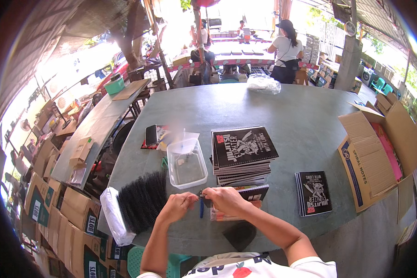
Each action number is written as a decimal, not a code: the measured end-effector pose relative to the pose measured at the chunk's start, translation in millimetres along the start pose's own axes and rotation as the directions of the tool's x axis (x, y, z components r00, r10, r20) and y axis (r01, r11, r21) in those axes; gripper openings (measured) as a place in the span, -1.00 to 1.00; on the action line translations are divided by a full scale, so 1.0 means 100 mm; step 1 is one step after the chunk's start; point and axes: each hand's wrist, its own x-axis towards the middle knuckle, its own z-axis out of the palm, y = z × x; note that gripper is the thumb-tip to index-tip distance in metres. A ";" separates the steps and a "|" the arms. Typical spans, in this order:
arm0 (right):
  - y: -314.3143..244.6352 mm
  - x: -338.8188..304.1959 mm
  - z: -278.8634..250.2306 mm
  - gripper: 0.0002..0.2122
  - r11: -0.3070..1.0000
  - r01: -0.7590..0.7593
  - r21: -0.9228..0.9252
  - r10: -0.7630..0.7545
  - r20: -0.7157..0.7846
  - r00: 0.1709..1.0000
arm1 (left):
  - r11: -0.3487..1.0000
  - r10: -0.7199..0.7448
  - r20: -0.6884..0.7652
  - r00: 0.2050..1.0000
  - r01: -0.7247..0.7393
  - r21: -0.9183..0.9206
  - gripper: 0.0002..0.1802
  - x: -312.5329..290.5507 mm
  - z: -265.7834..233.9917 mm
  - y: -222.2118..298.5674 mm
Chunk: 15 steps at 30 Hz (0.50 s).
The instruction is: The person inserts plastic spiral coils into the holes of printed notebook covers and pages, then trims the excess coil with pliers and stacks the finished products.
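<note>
Between the hands, over the table's (167, 241) 6 o'clock side, a notebook (259, 193) stands tilted; the right hand (226, 201) pinches it, likely to steady its edge. The left hand (177, 207) has bent fingers beside a blue-handled tool (201, 209); its grip I cannot tell. Black spirals (143, 201) lie at 9 o'clock, presumably within reach. At 1 o'clock, 1 notebook stack (244, 150) shows white lettering; the 2 o'clock carton (356, 171), dark print.

Pale lettering (233, 152) is marking the notebook stack (252, 150) beyond the right hand (228, 200) and the notebook pile (316, 191) to its right — dark print (355, 161) is running along the open carton (360, 178) farther right. Labels (91, 224) are marking cartons (74, 204) left of the left hand (180, 207); dark letters (224, 267) are crossing the shirt (287, 268) below.
</note>
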 end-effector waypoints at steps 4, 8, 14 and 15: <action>-0.02 0.00 -0.04 -0.86 0.994 0.039 0.103 -0.037 -0.025 0.999 | 0.955 0.290 -0.162 0.943 -0.275 0.111 -0.83 0.01 0.01 -0.08; 0.04 0.02 -0.03 -0.81 0.995 -0.090 -0.042 0.092 0.041 0.995 | 0.666 0.712 -0.174 0.680 -0.575 0.475 -0.72 -0.11 0.34 0.00; 0.00 0.04 -0.03 -0.82 0.990 -0.063 0.127 0.071 -0.057 0.996 | 0.767 0.057 -0.103 0.993 0.022 0.641 -0.32 -0.23 0.69 -0.84; -0.01 0.02 -0.04 -0.81 0.995 -0.044 0.088 0.045 -0.003 0.999 | 0.736 0.048 -0.100 0.994 0.033 0.676 -0.12 -0.21 0.73 -0.91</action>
